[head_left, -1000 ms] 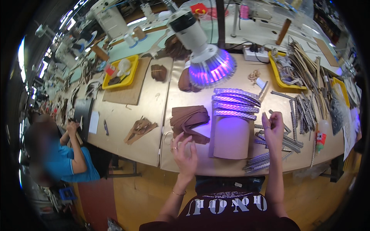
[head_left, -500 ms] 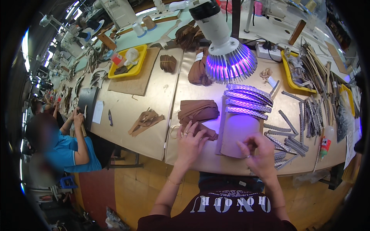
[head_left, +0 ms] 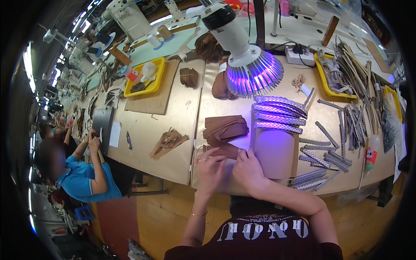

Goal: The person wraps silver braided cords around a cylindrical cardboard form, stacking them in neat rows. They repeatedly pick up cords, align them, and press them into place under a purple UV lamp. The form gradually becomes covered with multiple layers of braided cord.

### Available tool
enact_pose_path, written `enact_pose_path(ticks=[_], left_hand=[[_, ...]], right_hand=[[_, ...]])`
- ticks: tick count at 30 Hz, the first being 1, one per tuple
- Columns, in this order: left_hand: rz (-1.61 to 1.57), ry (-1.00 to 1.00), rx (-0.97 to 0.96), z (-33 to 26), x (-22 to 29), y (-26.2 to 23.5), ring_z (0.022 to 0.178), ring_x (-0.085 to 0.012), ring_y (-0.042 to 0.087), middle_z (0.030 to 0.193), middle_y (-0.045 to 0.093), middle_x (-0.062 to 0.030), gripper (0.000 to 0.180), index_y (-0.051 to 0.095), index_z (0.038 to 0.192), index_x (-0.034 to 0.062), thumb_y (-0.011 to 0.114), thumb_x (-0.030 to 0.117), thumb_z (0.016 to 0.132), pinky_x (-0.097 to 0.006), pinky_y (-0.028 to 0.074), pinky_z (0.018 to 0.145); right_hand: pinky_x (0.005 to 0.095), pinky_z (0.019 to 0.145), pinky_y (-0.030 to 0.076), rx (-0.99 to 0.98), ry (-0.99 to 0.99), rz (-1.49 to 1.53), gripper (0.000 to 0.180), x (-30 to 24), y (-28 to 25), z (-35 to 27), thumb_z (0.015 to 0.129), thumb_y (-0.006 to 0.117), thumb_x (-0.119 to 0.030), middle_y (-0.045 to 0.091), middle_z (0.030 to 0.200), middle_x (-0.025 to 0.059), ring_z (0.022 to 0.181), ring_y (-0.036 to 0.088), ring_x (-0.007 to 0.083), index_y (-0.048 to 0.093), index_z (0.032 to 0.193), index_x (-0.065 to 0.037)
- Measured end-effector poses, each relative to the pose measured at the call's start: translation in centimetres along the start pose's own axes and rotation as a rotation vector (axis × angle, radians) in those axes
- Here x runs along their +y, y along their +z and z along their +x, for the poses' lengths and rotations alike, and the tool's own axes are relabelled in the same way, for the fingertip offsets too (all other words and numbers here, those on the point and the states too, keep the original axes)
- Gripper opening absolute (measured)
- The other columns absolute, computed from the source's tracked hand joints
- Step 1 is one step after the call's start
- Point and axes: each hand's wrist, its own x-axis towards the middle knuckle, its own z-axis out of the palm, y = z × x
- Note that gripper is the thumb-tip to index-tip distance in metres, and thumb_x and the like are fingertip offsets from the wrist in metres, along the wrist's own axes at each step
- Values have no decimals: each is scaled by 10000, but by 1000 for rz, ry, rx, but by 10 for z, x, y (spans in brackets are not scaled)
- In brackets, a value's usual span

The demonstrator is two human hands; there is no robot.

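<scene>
My left hand (head_left: 210, 170) is at the left end of a brown strip (head_left: 228, 151), its fingers apart and touching the strip. My right hand (head_left: 248, 171) pinches the strip's right end with closed fingers, close to the left edge of a tan board (head_left: 273, 162). Just beyond the strip lies a loose pile of folded brown strips (head_left: 223, 128). Several braided silvery straps (head_left: 279, 117) lie side by side across the far part of the board, lit purple by a finned lamp (head_left: 255, 73) hanging above them.
Grey braided pieces (head_left: 327, 158) lie scattered at right, near a bottle with a red label (head_left: 371, 155). Yellow trays (head_left: 160, 76) stand at the far left and far right. Tan scraps (head_left: 169, 142) lie leftward. A co-worker in a blue shirt (head_left: 93, 180) works at the table's left.
My right hand has moved left from the board to the brown strip and now pinches its right end. My left hand stays by the strip's left end. The view has shifted slightly.
</scene>
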Motion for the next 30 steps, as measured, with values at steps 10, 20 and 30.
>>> enact_pose_path(ticks=[10,20,30], left_hand=[[-1688,-486,193,19,51,-55,935,-191,699,1058,682,-112,115,591,1092,47,565,80,984,-307,583,724],[-2067,-645,-415,45,120,-22,1078,-222,657,1167,625,-127,229,483,1216,58,504,16,992,-328,614,813],[-1012,-291,-14,46,116,18,935,-193,673,1093,661,-201,377,426,1273,-34,599,-15,938,-266,573,768]], right_hand=[[487,1077,322,582,-6,1038,872,33,-39,-39,760,784,-330,404,1457,219,1311,416,387,336,1441,-18],[359,799,486,597,280,1237,387,75,-40,-115,782,822,-275,660,982,129,909,626,261,679,1051,-36],[281,515,421,553,513,1484,328,96,-3,-117,871,746,-301,592,590,69,521,514,102,702,838,23]])
